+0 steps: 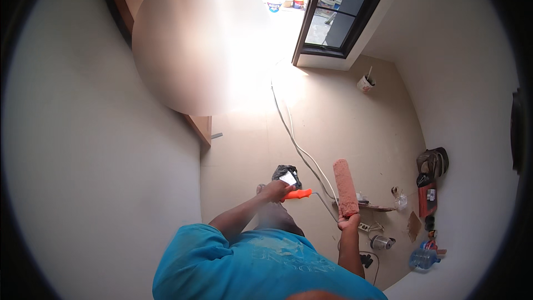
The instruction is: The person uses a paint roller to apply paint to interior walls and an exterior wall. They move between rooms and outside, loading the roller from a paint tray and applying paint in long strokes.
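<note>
Right hand (348, 222) gripped the roller sleeve (345, 188) mid-frame, left hand (274, 190) fingers clamped the orange handle (298, 194); I'd line them up straight.

person wears a bright turquoise-blue short-sleeved t-shirt (261, 266), loose fit, creased across the chest. faint lighter print on the front, washed out, not readable. sleeve on the left arm ends above the elbow. both forearms bare, no gloves, no watch or bands visible. lower body mostly hidden under the shirt.
</note>
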`<state>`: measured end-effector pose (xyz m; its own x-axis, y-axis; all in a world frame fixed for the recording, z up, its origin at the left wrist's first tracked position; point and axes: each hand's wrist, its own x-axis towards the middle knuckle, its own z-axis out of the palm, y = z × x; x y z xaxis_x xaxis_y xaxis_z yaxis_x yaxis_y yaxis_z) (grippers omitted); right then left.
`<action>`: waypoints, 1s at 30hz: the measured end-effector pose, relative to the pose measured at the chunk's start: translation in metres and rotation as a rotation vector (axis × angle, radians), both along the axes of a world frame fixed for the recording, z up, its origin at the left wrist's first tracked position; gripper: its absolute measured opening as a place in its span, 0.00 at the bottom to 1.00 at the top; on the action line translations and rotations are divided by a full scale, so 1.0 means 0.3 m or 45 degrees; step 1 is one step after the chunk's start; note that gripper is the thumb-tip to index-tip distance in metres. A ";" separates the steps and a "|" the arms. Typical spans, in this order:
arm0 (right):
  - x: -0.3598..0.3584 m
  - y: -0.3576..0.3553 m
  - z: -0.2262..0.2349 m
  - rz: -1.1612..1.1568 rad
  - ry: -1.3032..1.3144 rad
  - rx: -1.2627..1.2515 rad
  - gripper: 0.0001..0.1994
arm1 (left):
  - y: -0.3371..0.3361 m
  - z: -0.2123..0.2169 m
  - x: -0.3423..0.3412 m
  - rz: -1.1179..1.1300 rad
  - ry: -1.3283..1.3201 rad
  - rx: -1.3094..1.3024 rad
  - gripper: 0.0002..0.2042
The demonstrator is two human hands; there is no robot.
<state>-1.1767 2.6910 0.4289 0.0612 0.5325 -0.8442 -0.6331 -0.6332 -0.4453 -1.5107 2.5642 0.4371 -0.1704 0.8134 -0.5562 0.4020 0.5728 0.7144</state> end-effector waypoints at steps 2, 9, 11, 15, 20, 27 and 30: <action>-0.233 0.170 -0.112 0.102 0.047 -0.039 0.20 | 0.067 0.000 -0.196 0.093 -0.038 -0.091 0.24; -1.298 0.710 0.009 0.407 0.138 0.140 0.23 | 0.359 0.143 -1.036 0.359 0.082 0.050 0.19; -1.562 0.867 0.028 0.446 0.167 0.188 0.22 | 0.448 0.069 -1.258 0.407 0.176 0.266 0.19; -1.924 1.062 0.041 0.427 0.213 0.201 0.21 | 0.693 0.080 -1.635 0.665 -0.150 0.025 0.23; -2.131 1.369 0.184 0.290 0.114 0.164 0.22 | 1.147 0.197 -2.008 0.344 -0.120 -0.060 0.22; -2.553 1.844 0.262 0.174 0.032 0.155 0.22 | 1.686 0.274 -2.473 0.323 -0.092 -0.037 0.22; -2.873 2.093 0.270 0.213 0.085 0.137 0.22 | 1.900 0.291 -2.737 0.316 -0.045 -0.080 0.21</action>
<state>-2.0386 3.3189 0.5097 -0.0895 0.6179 -0.7812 -0.5534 -0.6829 -0.4768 -2.3319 3.1342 0.5244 -0.3400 0.7129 -0.6134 0.2186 0.6943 0.6857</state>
